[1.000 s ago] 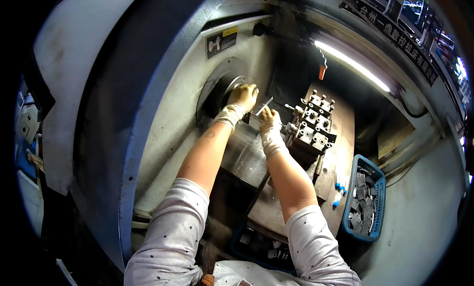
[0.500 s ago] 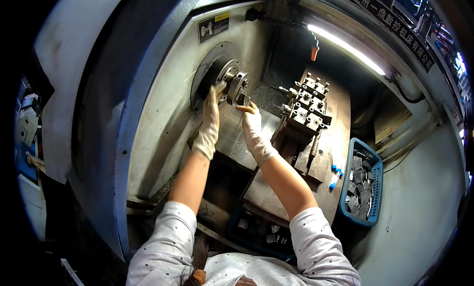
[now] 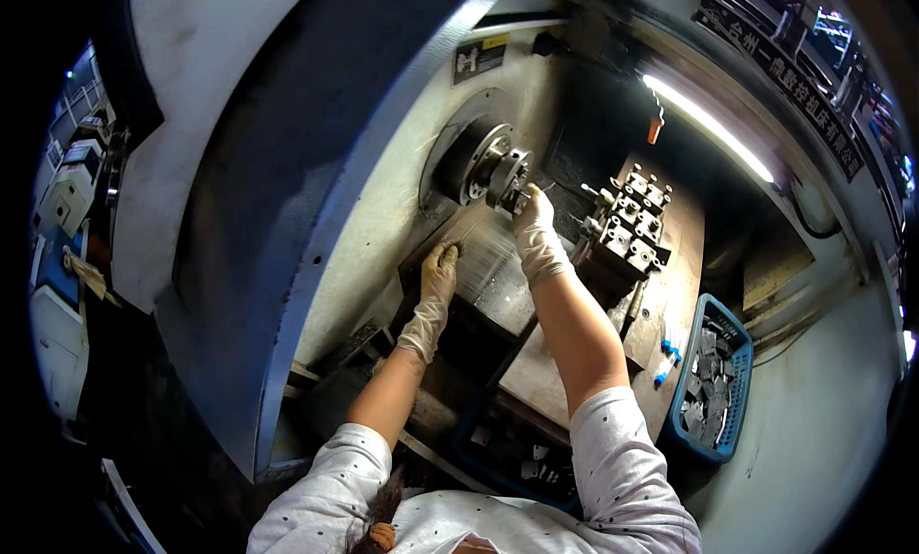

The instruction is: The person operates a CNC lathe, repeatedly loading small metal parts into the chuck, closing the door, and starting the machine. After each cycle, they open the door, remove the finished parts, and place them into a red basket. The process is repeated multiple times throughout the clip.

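My right hand [image 3: 532, 219], in a thin pale glove, has its fingers closed at the front of the spindle fixture [image 3: 509, 175], on a small metal part partly hidden by them. The round chuck [image 3: 467, 164] behind the fixture is mounted on the pale inner wall. My left hand [image 3: 437, 277], also gloved, is lower and to the left, its fingers curled over the left part of the steel cover [image 3: 488, 291] below the chuck; whatever they hold, if anything, is hidden.
A tool block [image 3: 632, 224] with bolted holders stands on the slide [image 3: 684, 257] to the right. Blue-tipped items [image 3: 667, 361] lie beside it. A blue basket [image 3: 732, 410] of dark metal pieces is at right. An orange object [image 3: 655, 130] hangs by the lamp [image 3: 708, 123].
My left hand has come down from the chuck, its fingers now curled. My right hand has risen to the fixture's front. The view has shifted, putting the machine further right in the picture.
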{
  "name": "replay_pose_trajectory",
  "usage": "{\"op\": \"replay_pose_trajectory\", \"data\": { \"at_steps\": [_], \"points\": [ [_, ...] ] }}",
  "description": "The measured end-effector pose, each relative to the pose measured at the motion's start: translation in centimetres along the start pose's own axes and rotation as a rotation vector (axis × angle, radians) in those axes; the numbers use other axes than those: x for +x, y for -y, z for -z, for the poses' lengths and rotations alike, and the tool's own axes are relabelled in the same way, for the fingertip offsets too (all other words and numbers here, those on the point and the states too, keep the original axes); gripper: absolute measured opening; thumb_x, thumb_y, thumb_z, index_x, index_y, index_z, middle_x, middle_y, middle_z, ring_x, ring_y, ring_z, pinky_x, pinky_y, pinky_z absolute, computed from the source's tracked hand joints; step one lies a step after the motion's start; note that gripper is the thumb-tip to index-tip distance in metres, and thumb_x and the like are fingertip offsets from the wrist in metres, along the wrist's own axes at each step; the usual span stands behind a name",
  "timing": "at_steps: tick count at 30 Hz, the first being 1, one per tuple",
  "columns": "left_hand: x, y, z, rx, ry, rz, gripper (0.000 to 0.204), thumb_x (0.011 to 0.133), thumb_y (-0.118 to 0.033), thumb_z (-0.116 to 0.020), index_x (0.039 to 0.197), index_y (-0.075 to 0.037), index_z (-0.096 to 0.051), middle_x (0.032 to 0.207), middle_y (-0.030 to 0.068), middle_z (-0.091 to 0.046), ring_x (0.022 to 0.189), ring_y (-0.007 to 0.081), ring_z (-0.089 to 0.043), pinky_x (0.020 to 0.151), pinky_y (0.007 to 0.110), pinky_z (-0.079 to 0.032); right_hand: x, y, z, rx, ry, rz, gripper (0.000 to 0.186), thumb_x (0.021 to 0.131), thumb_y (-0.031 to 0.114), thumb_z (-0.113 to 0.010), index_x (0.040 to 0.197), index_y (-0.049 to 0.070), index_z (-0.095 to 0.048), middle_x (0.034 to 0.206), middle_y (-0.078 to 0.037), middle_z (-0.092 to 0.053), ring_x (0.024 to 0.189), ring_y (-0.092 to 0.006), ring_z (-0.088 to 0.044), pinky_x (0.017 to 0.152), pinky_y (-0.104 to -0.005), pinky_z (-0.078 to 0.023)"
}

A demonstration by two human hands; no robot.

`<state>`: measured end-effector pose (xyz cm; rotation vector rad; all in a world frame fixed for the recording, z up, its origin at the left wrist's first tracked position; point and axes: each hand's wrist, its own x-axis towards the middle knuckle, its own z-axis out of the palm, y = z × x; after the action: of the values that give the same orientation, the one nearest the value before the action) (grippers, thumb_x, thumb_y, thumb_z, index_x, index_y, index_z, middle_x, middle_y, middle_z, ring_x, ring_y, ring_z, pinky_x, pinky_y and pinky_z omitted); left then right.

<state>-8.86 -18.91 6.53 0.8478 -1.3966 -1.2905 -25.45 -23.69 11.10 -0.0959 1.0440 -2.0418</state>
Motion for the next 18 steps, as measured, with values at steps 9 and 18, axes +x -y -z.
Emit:
{"op": "replay_pose_trajectory", "data": {
  "at_steps": [9,18],
  "points": [
    [-0.1,-0.6,1.5,-0.330,-0.179,0.069,0.017,0.076,-0.007,-0.040,0.084,0.003,-0.052,0.081,0.0088,-0.054,0.072,0.0150,-0.052,0.069,0.024,-0.041,-4.3,0.9,2.1,-0.567,0.292,0.765,0.041,0.051,-0.011,-0.029,0.087,-0.001,-0.046,0.086,-0.006,-0.050,0.084,-0.0151,-0.047,0.077,-0.0205,-0.032],
    [1.5,-0.1,-0.6,-0.341,-0.084,0.003,0.017,0.076,-0.006,-0.039,0.086,0.002,-0.050,0.081,0.0065,-0.053,0.069,0.0140,-0.050,0.067,0.022,-0.038,-8.0,3.4,-0.9,-0.797,0.515,0.748,0.038,0.059,-0.017,-0.030,0.080,0.004,-0.052,0.083,-0.004,-0.054,0.072,-0.0106,-0.049,0.068,-0.0177,-0.036]
  ]
}}
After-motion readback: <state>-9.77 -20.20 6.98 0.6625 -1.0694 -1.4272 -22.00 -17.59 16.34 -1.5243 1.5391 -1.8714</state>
